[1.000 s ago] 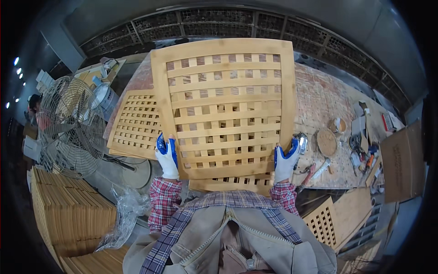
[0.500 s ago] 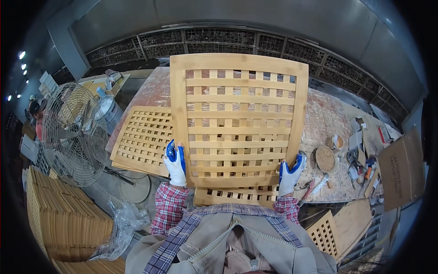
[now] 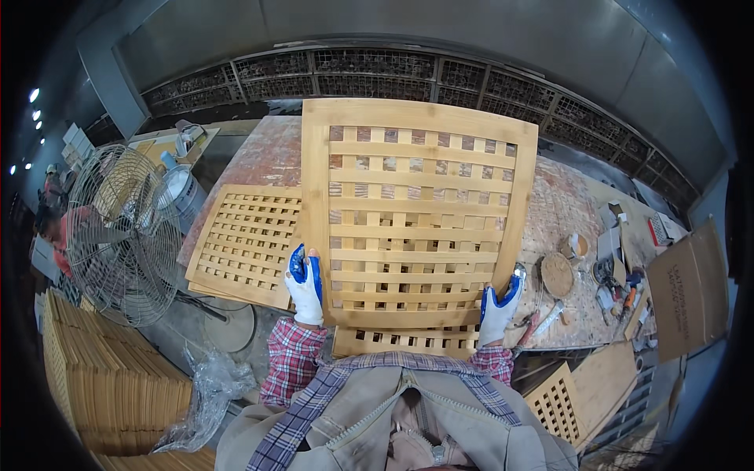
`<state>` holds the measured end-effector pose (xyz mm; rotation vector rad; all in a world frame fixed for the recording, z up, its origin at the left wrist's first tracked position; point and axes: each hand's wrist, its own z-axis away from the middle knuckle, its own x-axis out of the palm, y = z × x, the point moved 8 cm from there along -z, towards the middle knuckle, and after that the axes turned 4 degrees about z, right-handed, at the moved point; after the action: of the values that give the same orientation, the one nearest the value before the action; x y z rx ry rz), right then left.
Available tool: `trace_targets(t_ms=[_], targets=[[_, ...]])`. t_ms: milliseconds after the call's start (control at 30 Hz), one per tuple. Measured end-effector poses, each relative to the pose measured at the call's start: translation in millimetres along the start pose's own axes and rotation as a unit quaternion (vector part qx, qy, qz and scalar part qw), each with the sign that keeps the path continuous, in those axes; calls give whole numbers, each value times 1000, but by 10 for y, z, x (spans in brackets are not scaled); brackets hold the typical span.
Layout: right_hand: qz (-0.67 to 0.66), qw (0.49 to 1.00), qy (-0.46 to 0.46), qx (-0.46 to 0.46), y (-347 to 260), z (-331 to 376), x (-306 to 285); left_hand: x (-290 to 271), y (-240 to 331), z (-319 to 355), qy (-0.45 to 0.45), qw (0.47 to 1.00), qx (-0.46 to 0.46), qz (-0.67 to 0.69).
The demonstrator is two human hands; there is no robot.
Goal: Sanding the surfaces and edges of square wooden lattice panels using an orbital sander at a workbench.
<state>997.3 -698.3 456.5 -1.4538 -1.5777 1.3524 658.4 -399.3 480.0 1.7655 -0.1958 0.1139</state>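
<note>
I hold up a square wooden lattice panel (image 3: 424, 234) by its two side edges, tilted above the workbench. My left hand (image 3: 305, 289), in a white glove with blue coating, is closed on the panel's lower left edge. Its lower right edge is in the grip of my right hand (image 3: 498, 308), gloved the same way. Another lattice panel (image 3: 404, 341) lies under it at the bench's near edge, mostly covered. To the left of the held panel, a small stack of lattice panels (image 3: 247, 243) rests on the bench.
A wire-cage fan (image 3: 122, 235) stands at left, with a person (image 3: 59, 228) behind it. Stacked wooden panels (image 3: 118, 377) and clear plastic wrap (image 3: 208, 388) sit lower left. On the bench's right are a round wooden disc (image 3: 558, 275), tools and a cardboard sheet (image 3: 689, 290).
The held panel has shifted slightly right, and its top edge sits a little lower. Both hands keep their grip. The person behind the fan has moved.
</note>
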Motion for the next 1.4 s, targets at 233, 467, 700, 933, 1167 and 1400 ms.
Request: trace_targets(t_ms=[233,467,700,933,1167,1400], targets=[[19,1000,-6,10,246,22,-26,-2,1,22,8,999,-4,-31],[67,998,-12,2,196,16,-2,-34,-39,16,14,998,1,-56],[77,997,-13,5,276,6,11,-8,-48,-2,41,998,25,-38],[59,998,-8,-11,128,27,35,-98,-230,-7,0,998,-11,-58],[23,999,-7,25,183,68,48,-105,-192,22,22,981,-66,-179],[104,995,-14,0,354,68,3,-117,-312,-6,3,989,-119,-92]])
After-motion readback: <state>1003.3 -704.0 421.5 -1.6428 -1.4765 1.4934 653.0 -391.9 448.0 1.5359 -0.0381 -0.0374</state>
